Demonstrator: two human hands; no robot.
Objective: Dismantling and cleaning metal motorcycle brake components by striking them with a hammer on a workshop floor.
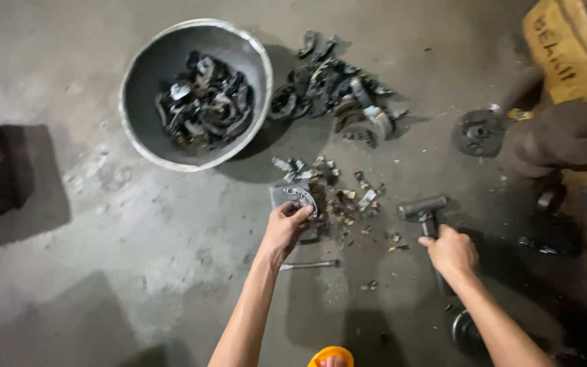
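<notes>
My left hand (pixel 285 226) grips a flat grey metal part (pixel 295 197) with a curved shiny piece on it, lying on the concrete floor. My right hand (pixel 451 251) is closed around the handle of a hammer (pixel 424 207), whose dark metal head rests just right of the part. Small broken metal bits and scraps (pixel 344 197) lie scattered between the part and the hammer.
A round grey metal basin (pixel 145 139) holding dark scrap parts stands at the upper left. A pile of dark metal parts (pixel 334 88) lies beside it. A round disc (pixel 478 132) and a heavy dark block (pixel 562 139) sit at the right. A thin rod (pixel 310 265) lies near my left wrist.
</notes>
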